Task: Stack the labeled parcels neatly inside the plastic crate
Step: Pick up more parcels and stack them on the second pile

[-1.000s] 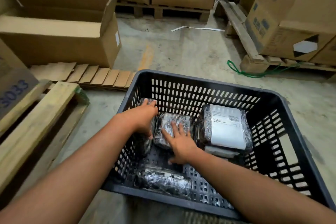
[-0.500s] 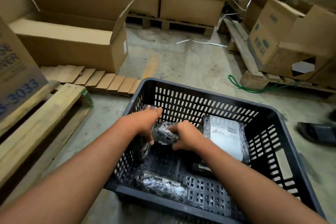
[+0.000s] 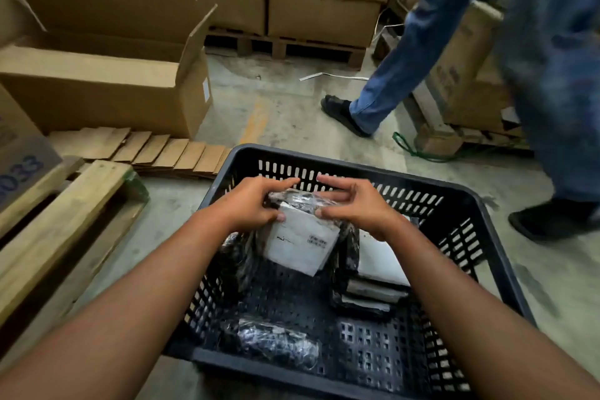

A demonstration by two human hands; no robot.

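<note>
A dark plastic crate (image 3: 467, 204) sits on the concrete floor right in front of me. Above its middle, my left hand (image 3: 250, 204) and my right hand (image 3: 354, 204) both grip a black-wrapped parcel (image 3: 300, 239) by its top edge, its white label facing me, tilted. A stack of labeled parcels (image 3: 373, 279) lies flat at the crate's right side, partly hidden by my right arm. Another black parcel (image 3: 237, 253) leans against the left wall. One more wrapped parcel (image 3: 276, 339) rests at the near left corner.
A person in blue jeans (image 3: 406, 52) with dark shoes walks past just beyond the crate at right. An open cardboard box (image 3: 107, 81) and flattened cardboard (image 3: 146, 149) lie at left, a wooden pallet (image 3: 65, 214) nearer. Stacked boxes (image 3: 308, 10) stand behind.
Both hands have lifted the middle parcel off the crate floor and turned it label side toward me. A person has walked into view at right.
</note>
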